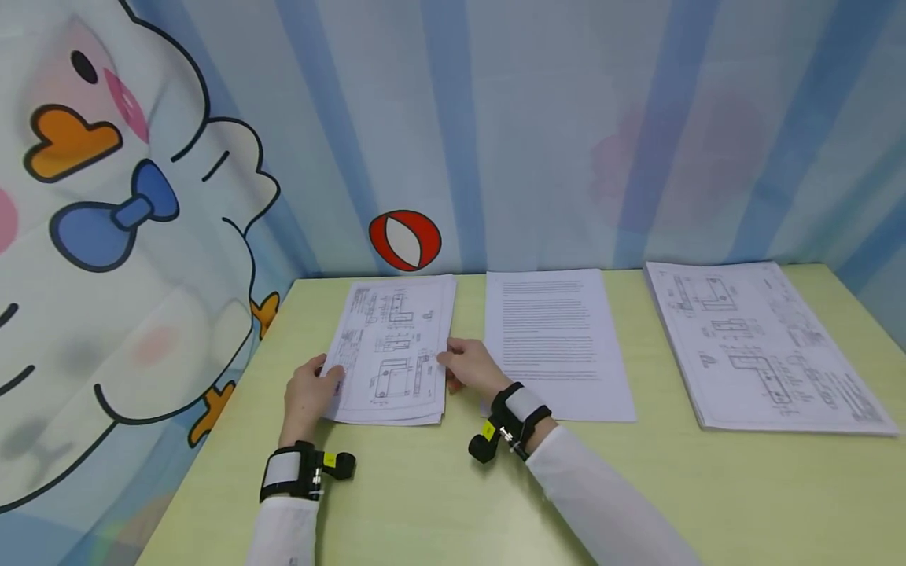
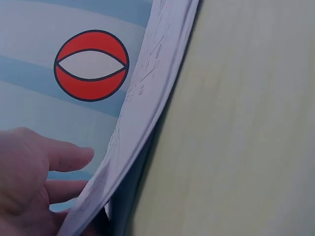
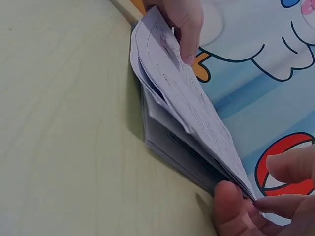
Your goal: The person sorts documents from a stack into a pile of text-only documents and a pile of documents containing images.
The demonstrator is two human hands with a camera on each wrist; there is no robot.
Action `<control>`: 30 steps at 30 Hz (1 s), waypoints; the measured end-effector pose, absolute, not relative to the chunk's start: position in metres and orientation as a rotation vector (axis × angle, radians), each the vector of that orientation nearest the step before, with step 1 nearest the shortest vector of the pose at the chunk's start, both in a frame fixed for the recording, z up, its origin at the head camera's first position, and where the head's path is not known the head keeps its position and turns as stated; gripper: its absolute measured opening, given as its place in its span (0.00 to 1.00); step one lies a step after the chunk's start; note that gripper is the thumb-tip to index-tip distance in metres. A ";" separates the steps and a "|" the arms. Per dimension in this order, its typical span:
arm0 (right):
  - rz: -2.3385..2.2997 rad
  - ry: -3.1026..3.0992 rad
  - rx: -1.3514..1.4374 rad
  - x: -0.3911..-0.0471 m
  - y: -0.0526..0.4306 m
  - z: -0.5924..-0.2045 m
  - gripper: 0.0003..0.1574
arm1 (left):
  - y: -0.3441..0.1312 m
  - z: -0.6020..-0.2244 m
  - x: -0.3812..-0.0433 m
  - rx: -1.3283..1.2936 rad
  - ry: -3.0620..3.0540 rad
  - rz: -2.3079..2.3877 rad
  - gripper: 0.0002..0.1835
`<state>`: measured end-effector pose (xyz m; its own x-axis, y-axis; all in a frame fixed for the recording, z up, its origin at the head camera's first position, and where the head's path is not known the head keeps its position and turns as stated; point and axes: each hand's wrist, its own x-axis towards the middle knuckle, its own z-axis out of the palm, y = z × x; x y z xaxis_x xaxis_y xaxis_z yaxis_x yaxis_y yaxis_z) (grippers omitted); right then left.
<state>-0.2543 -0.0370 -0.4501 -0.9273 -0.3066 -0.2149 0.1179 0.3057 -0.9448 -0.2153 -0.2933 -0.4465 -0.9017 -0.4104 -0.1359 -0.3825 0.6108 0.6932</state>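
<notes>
A small stack of printed sheets with technical drawings (image 1: 389,330) is held between both hands at the left of the table. My left hand (image 1: 307,397) grips its left edge, thumb over the top sheet and other fingers partly hidden behind the papers. At the right edge my right hand (image 1: 476,366) holds the sheets by the margin, with fingertips (image 3: 228,199) under the corner. In the right wrist view the stack's near edge is fanned into layers, the upper sheets bowed above the lower ones.
Close by on the right lies a sheet of printed text (image 1: 552,338), partly behind the right hand. A thicker stack of drawings (image 1: 764,346) lies at the table's right. A cartoon-printed curtain (image 1: 538,141) stands along the back edge of the pale yellow table (image 1: 425,503).
</notes>
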 end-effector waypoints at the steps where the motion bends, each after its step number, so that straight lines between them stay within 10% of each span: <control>1: -1.653 2.216 -0.161 -0.254 -0.036 -0.449 0.14 | -0.294 -0.447 -0.215 0.694 -2.784 -1.166 0.30; 12: -1.707 2.160 -0.198 -0.250 0.002 -0.433 0.28 | -0.284 -0.432 -0.209 0.699 -2.704 -1.067 0.27; 30: -1.474 2.785 -0.312 -0.233 0.203 -0.400 0.34 | -0.125 -0.416 -0.229 -0.241 -2.633 -1.588 0.17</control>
<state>-0.2334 0.2031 -0.3996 -0.9802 -0.1620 0.1135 -0.1849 0.5471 -0.8164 -0.2285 -0.1248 -0.4161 -0.9861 0.1036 0.1298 0.1631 0.4582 0.8738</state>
